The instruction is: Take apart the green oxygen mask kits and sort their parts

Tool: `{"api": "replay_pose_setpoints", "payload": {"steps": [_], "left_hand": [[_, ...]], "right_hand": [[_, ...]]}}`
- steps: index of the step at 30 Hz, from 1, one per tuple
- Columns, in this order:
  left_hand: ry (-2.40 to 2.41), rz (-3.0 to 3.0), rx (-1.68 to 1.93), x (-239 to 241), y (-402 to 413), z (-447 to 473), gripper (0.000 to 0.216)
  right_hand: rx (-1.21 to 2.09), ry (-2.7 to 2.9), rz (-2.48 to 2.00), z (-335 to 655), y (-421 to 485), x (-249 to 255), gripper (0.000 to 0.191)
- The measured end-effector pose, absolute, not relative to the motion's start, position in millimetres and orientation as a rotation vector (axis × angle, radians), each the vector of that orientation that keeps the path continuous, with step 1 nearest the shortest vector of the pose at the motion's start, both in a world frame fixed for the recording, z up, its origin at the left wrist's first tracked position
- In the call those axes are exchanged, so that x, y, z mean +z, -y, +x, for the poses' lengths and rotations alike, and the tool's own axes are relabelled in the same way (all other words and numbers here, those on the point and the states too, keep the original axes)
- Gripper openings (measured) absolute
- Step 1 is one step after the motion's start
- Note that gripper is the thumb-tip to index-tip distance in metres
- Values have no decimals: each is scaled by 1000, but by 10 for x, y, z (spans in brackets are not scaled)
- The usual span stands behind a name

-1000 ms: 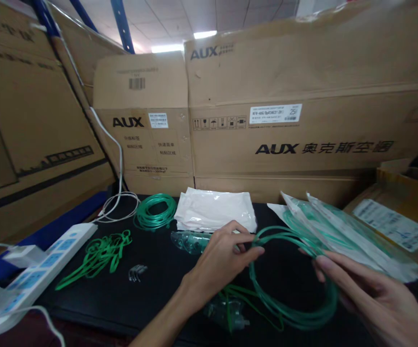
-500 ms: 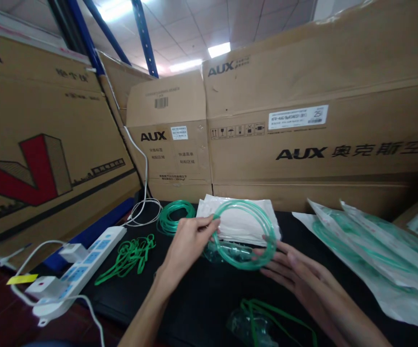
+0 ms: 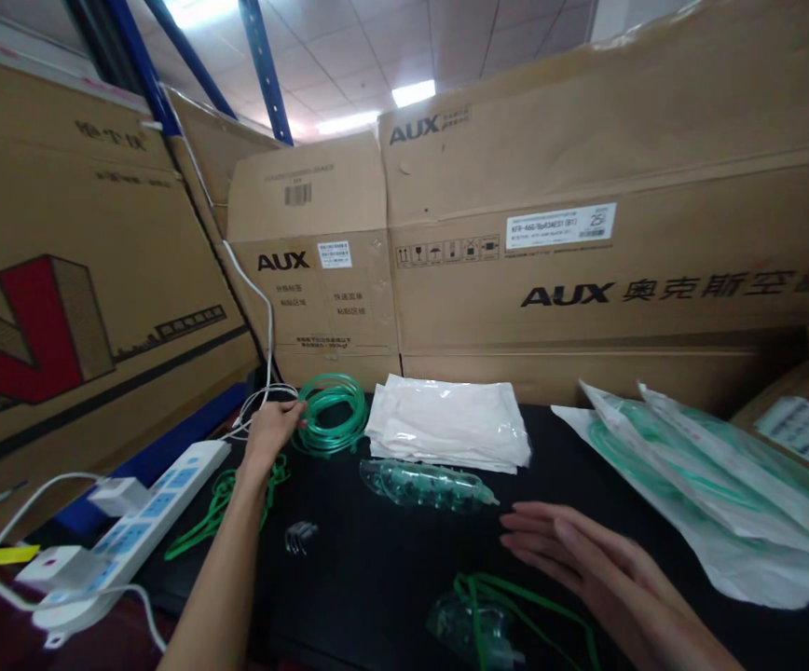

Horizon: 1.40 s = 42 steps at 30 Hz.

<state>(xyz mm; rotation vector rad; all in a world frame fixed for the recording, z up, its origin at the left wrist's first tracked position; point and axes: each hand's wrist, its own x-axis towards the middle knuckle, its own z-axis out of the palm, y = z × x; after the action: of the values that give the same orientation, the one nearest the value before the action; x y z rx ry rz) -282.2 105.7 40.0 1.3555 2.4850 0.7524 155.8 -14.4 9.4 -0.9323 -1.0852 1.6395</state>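
My left hand (image 3: 273, 427) reaches to the back left of the black table and its fingers touch the left edge of a pile of coiled green tubing (image 3: 331, 415); whether they still pinch a coil I cannot tell. My right hand (image 3: 579, 554) hovers low over the table's middle right, fingers stretched out flat, holding nothing. A clear mask stack (image 3: 425, 485) lies between the two hands. Another clear mask with green straps (image 3: 488, 620) lies near the front edge, just left of my right wrist.
A stack of white plastic bags (image 3: 450, 424) lies at the back. Sealed packets with green tubing (image 3: 698, 475) fan out on the right. Loose green straps (image 3: 219, 508), small metal clips (image 3: 298, 534) and a white power strip (image 3: 131, 522) sit at the left. Cardboard boxes (image 3: 586, 252) wall the table.
My left hand carried the green tubing coil from the centre to the pile at the back left. My right hand let go of the coil and stayed low, open.
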Motion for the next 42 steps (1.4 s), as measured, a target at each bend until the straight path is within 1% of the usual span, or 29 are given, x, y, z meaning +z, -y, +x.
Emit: {"api": "replay_pose_setpoints", "payload": {"steps": [3,6,8,9,11,13,14,15,16,18,20,23,26,30,32,36,38,40,42], "left_hand": [[-2557,1325,688,345,-1098,-2799,31],[-2649,1344,711,378,-1031,-2704,36],[-2676,1433,797,416,-877,-2564,47],[-2663,1505,857,427,-759,-2461,53],[-2502,1723,941,407,-442,-2183,56],[-2221,1941,983,313,-63,-1841,44],[-1891,2110,1030,241,124,-1665,36],[-1628,2231,1015,159,295,-1499,28],[-1435,2327,942,75,439,-1351,26],[-1196,2426,783,-78,625,-1133,38],[-1138,2454,674,-189,678,-1022,49],[-1190,2401,619,-283,613,-1002,56],[-1199,2292,694,-337,527,-1028,51],[-1175,2153,907,-358,467,-998,40],[-1161,2066,980,-335,455,-945,35],[-1116,1883,1102,-256,456,-792,19],[-1095,1804,1137,-233,462,-727,15],[-1064,1736,1132,-230,464,-695,17],[-1058,1660,1152,-240,454,-695,20]], "right_hand": [[1522,1146,-1107,1796,244,21,54],[1303,1301,-1322,2034,344,-44,55],[1128,1447,-1418,2148,419,-71,50],[1036,1519,-1439,2180,458,-82,44],[877,1661,-1422,2182,533,-100,29],[781,1780,-1334,2098,599,-123,16],[761,1824,-1268,2029,625,-139,13],[757,1861,-1196,1948,646,-158,15],[755,1894,-1122,1860,660,-181,19],[727,1955,-1017,1689,673,-241,27],[656,2014,-979,1553,675,-313,32],[552,2085,-1018,1440,679,-419,40],[503,2104,-1052,1393,682,-492,47],[475,2029,-1074,1353,646,-537,48],[471,2000,-1100,1342,613,-545,51],[564,1981,-1074,1328,565,-553,62],[609,1925,-1022,1311,562,-557,67],[655,1839,-982,1288,567,-565,66],[725,1735,-1017,1269,570,-576,55]]}}
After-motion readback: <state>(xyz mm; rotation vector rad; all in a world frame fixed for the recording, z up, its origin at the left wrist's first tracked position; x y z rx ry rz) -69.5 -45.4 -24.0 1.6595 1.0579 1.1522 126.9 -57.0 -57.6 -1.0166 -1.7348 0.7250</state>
